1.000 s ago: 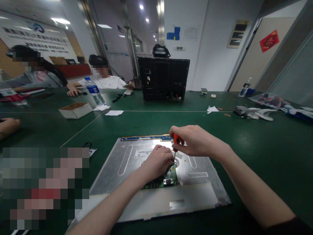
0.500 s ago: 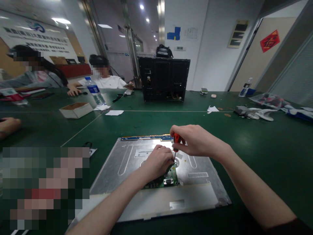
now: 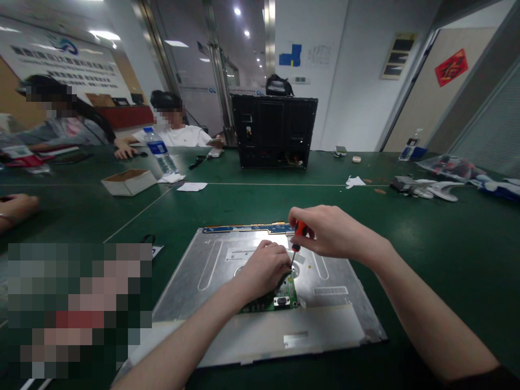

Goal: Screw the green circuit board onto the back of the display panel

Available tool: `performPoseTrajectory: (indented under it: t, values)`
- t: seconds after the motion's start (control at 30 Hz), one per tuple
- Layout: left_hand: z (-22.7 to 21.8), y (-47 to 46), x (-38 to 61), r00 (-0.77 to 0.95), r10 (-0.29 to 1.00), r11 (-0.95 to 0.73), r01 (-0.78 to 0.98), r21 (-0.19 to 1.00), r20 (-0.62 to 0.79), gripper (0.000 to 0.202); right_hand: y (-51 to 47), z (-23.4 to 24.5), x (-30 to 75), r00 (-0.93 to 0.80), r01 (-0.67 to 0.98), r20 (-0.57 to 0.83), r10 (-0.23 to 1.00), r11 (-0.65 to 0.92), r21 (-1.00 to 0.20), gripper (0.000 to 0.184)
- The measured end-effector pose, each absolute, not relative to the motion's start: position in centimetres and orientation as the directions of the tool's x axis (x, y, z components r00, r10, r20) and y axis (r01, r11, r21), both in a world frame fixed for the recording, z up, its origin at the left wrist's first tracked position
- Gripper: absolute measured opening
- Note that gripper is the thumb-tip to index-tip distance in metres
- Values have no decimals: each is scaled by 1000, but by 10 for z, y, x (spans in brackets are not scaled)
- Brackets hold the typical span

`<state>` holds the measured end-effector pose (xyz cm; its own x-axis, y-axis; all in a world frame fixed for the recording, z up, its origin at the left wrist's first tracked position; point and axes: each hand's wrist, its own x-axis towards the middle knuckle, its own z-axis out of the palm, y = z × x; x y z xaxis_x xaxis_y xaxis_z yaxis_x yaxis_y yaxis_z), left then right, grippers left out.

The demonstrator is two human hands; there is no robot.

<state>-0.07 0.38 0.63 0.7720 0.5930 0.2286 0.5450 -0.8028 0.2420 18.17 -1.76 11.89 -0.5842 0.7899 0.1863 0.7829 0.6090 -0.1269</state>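
A flat silver metal display panel [image 3: 333,319] lies face down on the green table in front of me. A small green circuit board [image 3: 280,299] sits on its middle. My right hand [image 3: 329,233] is closed round an orange-handled screwdriver [image 3: 299,230], whose thin shaft points down at the board. My left hand [image 3: 264,268] rests curled on the panel at the board's upper edge, its fingertips closed by the screwdriver tip; what they pinch is hidden.
A black monitor housing [image 3: 273,132] stands upright at the table's far side. A water bottle [image 3: 159,151], a shallow cardboard box [image 3: 129,182] and paper scraps lie to the left. Seated people work at the far left. Plastic parts [image 3: 430,188] lie at the right.
The view has shifted slightly; both hands stay at the board, the right hand and screwdriver barely moved to the right.
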Motion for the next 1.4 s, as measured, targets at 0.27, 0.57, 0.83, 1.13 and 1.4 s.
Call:
performPoseTrajectory:
  t: [0.27,0.57,0.83,1.13,1.4]
  values:
    - [7,3,0,773,590,-806,548,223,233,11,-21,120,186,-604,764,159,781,624,-164,18]
    - [6,3,-1,775,589,-806,546,228,230,9,-21,119,183,-582,800,166,796,597,-63,12]
    - [4,5,-1,773,586,-810,543,224,243,11,-27,120,185,-655,731,169,737,674,-106,23]
    - [3,4,-1,773,583,-811,536,235,252,9,-21,120,182,-600,789,178,780,614,-30,13]
    - [6,4,-2,773,585,-809,533,249,244,9,-27,120,184,-644,745,162,747,661,-86,26]
